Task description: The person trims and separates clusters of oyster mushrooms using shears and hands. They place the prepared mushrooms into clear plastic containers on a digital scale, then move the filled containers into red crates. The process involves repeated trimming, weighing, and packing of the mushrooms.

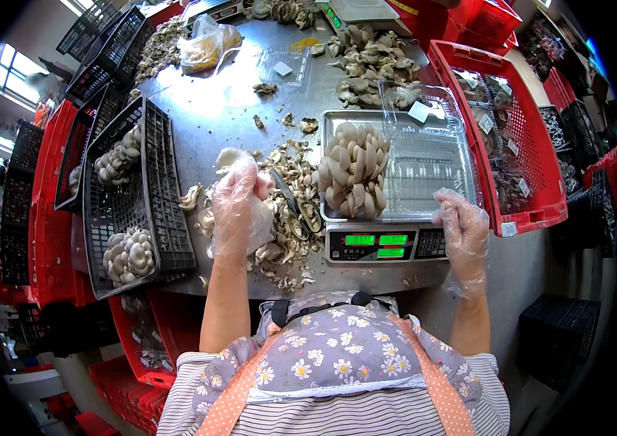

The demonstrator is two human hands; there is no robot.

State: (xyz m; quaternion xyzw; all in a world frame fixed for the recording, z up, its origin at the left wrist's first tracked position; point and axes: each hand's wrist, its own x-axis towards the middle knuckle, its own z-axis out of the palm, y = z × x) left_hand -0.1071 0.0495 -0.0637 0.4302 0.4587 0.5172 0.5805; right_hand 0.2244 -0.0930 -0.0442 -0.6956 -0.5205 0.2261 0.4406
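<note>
My left hand [240, 204], in a clear plastic glove, pinches a pale oyster mushroom [230, 157] above a heap of mushroom trimmings [281, 250]. Black-handled scissors [293, 204] lie on that heap. Beside it a digital scale [335, 248] with lit green figures bears a large cluster of oyster mushrooms [354, 171] on the left of its pan. An open clear plastic clamshell box [422, 180] rests on the pan's right side. My gloved right hand [463, 234], fingers curled, is at the box's front right corner; whether it grips the box is hidden.
Left stands a tilted black crate [164, 191] with mushroom clusters [128, 256]. A red crate [537, 158] of packed boxes borders the scale on the right. Farther back are piled mushrooms [365, 65], another clear box [286, 65], a plastic bag [207, 46] and a second scale [365, 13].
</note>
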